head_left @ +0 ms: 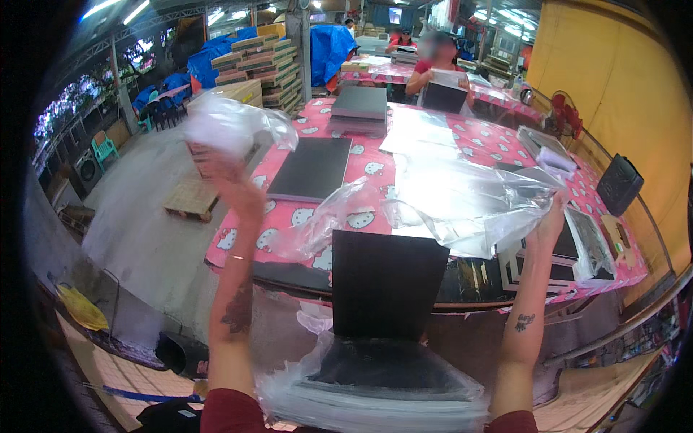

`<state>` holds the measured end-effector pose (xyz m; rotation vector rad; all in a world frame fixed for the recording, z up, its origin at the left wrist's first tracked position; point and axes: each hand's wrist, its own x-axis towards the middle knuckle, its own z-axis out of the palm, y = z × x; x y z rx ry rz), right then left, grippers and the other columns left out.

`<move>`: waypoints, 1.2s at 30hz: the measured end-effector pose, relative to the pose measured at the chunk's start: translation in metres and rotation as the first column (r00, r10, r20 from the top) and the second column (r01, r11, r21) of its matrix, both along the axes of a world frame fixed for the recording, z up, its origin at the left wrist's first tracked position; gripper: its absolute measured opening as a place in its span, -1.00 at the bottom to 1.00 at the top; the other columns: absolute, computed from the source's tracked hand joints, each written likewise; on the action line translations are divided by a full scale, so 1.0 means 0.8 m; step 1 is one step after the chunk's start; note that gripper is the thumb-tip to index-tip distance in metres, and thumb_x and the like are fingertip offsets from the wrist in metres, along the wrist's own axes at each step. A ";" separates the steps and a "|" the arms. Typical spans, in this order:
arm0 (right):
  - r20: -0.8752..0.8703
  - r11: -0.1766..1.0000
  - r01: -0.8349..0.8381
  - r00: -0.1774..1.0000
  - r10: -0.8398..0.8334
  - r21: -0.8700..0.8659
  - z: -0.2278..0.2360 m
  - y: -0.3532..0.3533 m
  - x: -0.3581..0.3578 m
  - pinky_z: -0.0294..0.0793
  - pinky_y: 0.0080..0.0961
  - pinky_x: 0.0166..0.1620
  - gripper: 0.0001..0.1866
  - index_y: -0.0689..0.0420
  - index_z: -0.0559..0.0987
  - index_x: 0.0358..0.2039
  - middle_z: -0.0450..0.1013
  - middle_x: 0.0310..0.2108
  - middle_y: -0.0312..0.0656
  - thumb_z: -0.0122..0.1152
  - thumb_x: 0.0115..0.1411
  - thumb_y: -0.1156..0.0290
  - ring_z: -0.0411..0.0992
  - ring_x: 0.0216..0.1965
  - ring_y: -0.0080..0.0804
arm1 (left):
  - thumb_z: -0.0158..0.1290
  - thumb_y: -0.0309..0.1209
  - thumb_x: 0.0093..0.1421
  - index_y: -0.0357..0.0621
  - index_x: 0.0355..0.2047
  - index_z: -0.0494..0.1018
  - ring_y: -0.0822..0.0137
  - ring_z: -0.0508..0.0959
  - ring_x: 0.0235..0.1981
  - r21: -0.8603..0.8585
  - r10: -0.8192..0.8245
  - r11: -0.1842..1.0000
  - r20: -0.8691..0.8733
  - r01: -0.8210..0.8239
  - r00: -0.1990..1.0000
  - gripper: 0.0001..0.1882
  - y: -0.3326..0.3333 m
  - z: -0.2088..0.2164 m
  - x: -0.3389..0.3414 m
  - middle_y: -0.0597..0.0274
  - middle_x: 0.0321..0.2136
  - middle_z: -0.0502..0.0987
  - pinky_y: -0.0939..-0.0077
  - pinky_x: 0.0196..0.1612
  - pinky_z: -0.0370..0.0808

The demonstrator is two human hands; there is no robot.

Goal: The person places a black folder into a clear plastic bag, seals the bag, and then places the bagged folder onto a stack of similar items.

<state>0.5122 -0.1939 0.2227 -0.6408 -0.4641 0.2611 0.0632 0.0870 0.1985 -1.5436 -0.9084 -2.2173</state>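
Observation:
My left hand, smeared by motion, is raised at the left with its fingers closed on a whitish bundle. Clear film trails from that bundle. My right hand is closed on the edge of a clear plastic sheet that spreads crumpled over the table. Between my forearms a black panel stands upright at the table's near edge. Below it, close to my body, lies a stack of black panels with clear plastic around it. Another dark panel lies flat near my left hand.
A pink patterned cloth covers the table. Dark panels are piled at its far side, and framed panels lie at the right. A co-worker holds a panel across the table. Wooden pallets stand on the left floor.

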 end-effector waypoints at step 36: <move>0.760 0.746 -0.204 0.019 0.650 -0.633 0.016 -0.050 -0.272 0.51 -0.34 -0.39 -0.64 0.21 0.48 -0.18 0.43 -0.39 -0.01 0.21 0.14 0.21 0.45 -0.51 -0.20 | 0.05 -0.51 0.01 -0.23 -0.41 0.47 0.07 0.57 -0.38 -0.562 -0.723 0.618 -0.681 0.550 0.117 -0.89 -0.233 0.027 0.079 0.05 -0.46 0.56 0.13 0.15 0.25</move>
